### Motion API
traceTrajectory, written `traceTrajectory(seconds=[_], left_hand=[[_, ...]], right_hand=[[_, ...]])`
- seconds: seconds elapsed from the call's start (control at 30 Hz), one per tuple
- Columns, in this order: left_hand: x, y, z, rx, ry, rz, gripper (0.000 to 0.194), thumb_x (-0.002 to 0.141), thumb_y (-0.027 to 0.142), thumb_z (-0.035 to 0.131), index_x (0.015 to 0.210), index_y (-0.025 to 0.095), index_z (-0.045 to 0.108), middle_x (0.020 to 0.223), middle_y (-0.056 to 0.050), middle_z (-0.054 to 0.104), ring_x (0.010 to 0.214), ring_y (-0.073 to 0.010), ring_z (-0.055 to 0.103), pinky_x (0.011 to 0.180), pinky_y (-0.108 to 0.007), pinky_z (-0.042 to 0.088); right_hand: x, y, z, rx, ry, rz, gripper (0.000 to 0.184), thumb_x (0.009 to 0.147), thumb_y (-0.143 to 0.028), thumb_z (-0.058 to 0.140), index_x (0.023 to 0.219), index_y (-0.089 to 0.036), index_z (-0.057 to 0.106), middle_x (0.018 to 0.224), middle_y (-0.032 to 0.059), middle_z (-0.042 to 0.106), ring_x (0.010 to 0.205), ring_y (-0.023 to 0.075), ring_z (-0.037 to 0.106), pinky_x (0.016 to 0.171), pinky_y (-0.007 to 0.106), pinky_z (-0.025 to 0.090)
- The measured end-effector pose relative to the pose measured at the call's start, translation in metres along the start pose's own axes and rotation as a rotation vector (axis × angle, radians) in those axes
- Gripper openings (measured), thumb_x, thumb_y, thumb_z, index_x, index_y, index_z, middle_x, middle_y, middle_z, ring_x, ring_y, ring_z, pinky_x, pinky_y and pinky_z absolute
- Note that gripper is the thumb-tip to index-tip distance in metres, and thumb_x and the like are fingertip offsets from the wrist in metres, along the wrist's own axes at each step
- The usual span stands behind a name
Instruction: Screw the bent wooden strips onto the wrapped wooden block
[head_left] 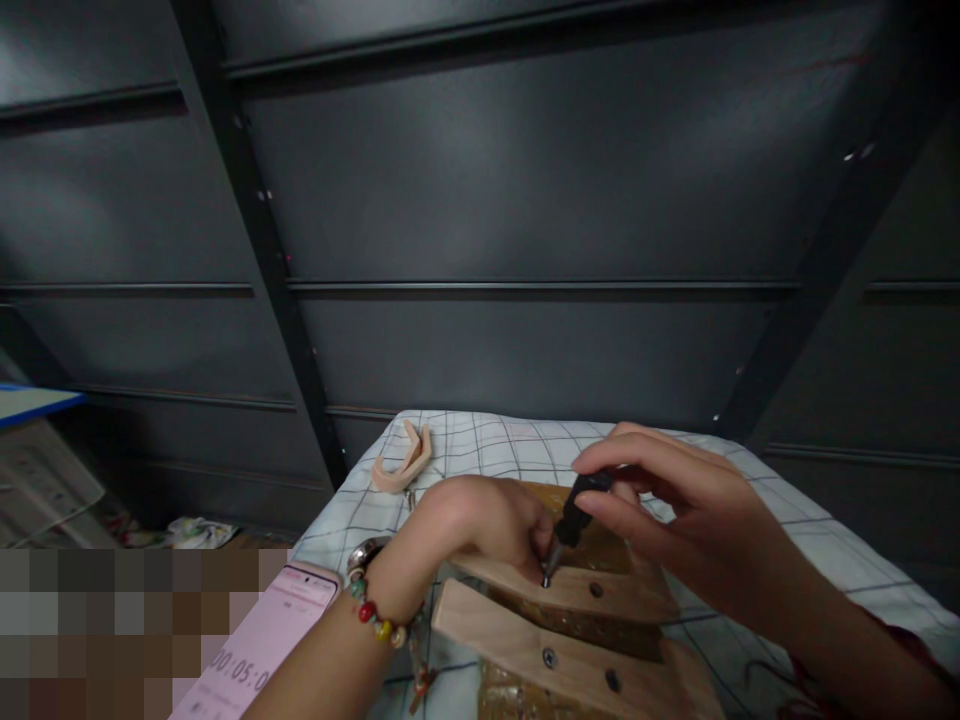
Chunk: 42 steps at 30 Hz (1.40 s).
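My right hand grips a black-handled screwdriver between thumb and fingers, and holds it tilted. Its metal tip meets a small screw in a curved wooden piece. My left hand is closed beside the screwdriver's shaft, resting on that wood; what its curled fingers grip is hidden. Nearer to me lies a second wooden piece, with a screw and a dark hole in it. Under both pieces is a brown block that looks wrapped in shiny tape.
Curved wooden parts lie at the back left of the checked tablecloth. A phone showing a timer is left of my forearm. A dark metal wall rises behind the table; a blue-edged desk stands at far left.
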<state>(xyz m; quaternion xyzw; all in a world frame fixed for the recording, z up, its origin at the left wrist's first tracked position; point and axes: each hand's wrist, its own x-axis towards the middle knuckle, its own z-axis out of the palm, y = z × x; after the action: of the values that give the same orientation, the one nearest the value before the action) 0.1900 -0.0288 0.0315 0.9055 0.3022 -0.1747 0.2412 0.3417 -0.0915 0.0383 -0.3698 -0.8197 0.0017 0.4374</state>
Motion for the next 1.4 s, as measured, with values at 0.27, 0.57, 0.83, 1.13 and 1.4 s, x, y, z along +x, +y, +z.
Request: traceTrajectory(seconds=[0.27, 0.57, 0.83, 1.13, 1.4], left_hand=[[0.004, -0.008, 0.004, -0.045, 0.069, 0.025, 0.019, 0.066, 0.023, 0.063, 0.082, 0.014, 0.062, 0.076, -0.001, 0.062, 0.06, -0.0112, 0.051, 0.049, -0.019, 0.036], [-0.005, -0.004, -0.005, -0.039, -0.027, 0.011, 0.018, 0.069, 0.026, 0.061, 0.084, 0.016, 0.063, 0.073, 0.001, 0.062, 0.058, -0.0091, 0.05, 0.048, -0.017, 0.034], [-0.001, -0.001, -0.002, 0.017, 0.049, 0.01, 0.024, 0.064, 0.028, 0.064, 0.085, 0.017, 0.061, 0.078, 0.0, 0.062, 0.064, -0.0123, 0.053, 0.052, -0.02, 0.036], [0.003, -0.008, 0.001, -0.055, 0.052, 0.069, 0.023, 0.064, 0.023, 0.063, 0.086, 0.016, 0.06, 0.081, -0.001, 0.063, 0.066, -0.0131, 0.054, 0.053, -0.02, 0.038], [0.006, -0.01, 0.002, -0.03, 0.066, 0.071, 0.02, 0.064, 0.024, 0.063, 0.082, 0.016, 0.06, 0.076, 0.0, 0.061, 0.061, -0.0119, 0.052, 0.051, -0.021, 0.036]], right_hand=[[-0.004, 0.001, -0.002, -0.011, -0.08, -0.052, 0.013, 0.08, -0.019, 0.047, 0.091, -0.018, 0.054, 0.084, 0.0061, 0.062, 0.067, 0.0143, 0.058, 0.056, 0.025, 0.045], [-0.003, -0.003, -0.003, -0.008, -0.08, 0.016, 0.009, 0.077, -0.023, 0.052, 0.085, -0.02, 0.055, 0.056, -0.003, 0.058, 0.045, 0.0111, 0.052, 0.043, 0.022, 0.041], [-0.001, -0.005, 0.001, -0.003, 0.005, 0.034, 0.007, 0.073, -0.019, 0.055, 0.08, -0.02, 0.051, 0.052, -0.0068, 0.046, 0.038, 0.0076, 0.04, 0.039, 0.02, 0.036], [-0.002, -0.002, 0.0, -0.018, -0.083, -0.02, 0.016, 0.076, -0.017, 0.051, 0.091, -0.02, 0.054, 0.066, 0.0001, 0.057, 0.049, 0.0115, 0.051, 0.047, 0.024, 0.042], [-0.001, -0.002, -0.008, -0.032, -0.089, -0.02, 0.011, 0.075, -0.018, 0.053, 0.086, -0.018, 0.054, 0.056, -0.0028, 0.053, 0.044, 0.0099, 0.048, 0.045, 0.023, 0.04]])
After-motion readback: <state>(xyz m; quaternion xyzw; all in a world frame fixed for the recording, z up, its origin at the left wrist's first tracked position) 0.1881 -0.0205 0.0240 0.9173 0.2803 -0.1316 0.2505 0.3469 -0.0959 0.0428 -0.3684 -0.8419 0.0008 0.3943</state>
